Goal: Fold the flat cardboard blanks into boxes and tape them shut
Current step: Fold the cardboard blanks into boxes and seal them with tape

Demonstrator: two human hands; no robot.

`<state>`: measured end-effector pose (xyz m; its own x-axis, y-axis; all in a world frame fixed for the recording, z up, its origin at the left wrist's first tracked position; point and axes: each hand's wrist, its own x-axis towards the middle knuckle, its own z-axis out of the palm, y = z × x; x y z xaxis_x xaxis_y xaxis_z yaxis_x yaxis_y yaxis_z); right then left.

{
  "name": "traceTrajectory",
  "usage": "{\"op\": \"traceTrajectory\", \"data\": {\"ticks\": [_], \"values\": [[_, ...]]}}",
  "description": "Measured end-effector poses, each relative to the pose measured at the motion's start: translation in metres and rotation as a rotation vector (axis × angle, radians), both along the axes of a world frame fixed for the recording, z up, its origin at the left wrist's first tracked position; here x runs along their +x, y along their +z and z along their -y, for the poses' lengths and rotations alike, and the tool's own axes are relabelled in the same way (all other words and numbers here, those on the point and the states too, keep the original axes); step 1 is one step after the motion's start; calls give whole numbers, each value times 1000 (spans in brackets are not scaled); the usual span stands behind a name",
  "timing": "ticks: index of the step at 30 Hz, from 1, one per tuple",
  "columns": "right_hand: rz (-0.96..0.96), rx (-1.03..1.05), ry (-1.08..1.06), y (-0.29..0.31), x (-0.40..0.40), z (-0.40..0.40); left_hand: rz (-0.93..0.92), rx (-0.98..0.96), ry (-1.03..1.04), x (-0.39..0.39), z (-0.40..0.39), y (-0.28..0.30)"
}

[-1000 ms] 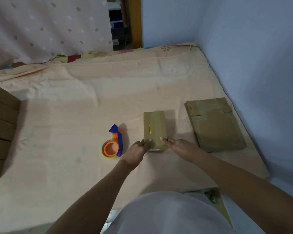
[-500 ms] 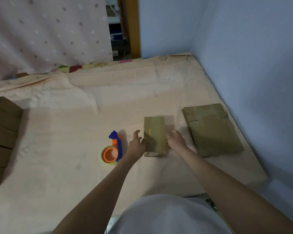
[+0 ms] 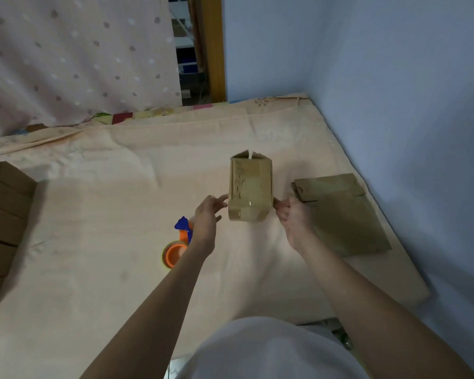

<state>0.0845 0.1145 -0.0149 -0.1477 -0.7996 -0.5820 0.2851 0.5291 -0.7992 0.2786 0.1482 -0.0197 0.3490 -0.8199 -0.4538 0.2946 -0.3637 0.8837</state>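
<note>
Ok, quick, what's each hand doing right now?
Left hand: open, straight fingertips touching the brown taped cardboard box.
Right hand: fingers curled, gripping that box's right edge.

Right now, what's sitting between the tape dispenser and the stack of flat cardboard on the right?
In the head view, the box, held between the left hand and right hand.

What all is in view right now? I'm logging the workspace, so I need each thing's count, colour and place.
box: one, brown, taped, held up between both hands
flat cardboard blanks: a stack, brown, right by the wall
finished boxes: a stack, brown, left edge
tape dispenser: one, orange and blue, under the left wrist
sheet: one, peach, covering the surface
curtain: one, pale, dotted, far left
left hand: fingertips on the box's left side
right hand: grips the box's right side
</note>
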Motion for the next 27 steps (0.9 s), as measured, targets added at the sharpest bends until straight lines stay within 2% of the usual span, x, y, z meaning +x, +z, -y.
{"op": "traceTrajectory", "data": {"ticks": [3,5,8,10,15,19,23,27], "values": [[-20,56,54,-6,-4,-14,-6,30,-91,0,-9,-11],[-60,140,161,-15,-3,-25,2,127,-216,-2,-16,-23],[-202,299,388,-29,-2,-36,77,307,-436,-4,-29,-43],[-287,353,484,-41,-1,-40,125,365,-504,-4,-36,-52],[-467,247,589,-46,9,-42,388,361,-662,-15,-37,-58],[-563,157,616,-49,17,-41,539,319,-688,-26,-33,-56],[-667,127,626,-52,21,-40,529,303,-678,-25,-35,-55],[-592,163,573,-56,19,-38,297,283,-604,-13,-38,-53]]}}
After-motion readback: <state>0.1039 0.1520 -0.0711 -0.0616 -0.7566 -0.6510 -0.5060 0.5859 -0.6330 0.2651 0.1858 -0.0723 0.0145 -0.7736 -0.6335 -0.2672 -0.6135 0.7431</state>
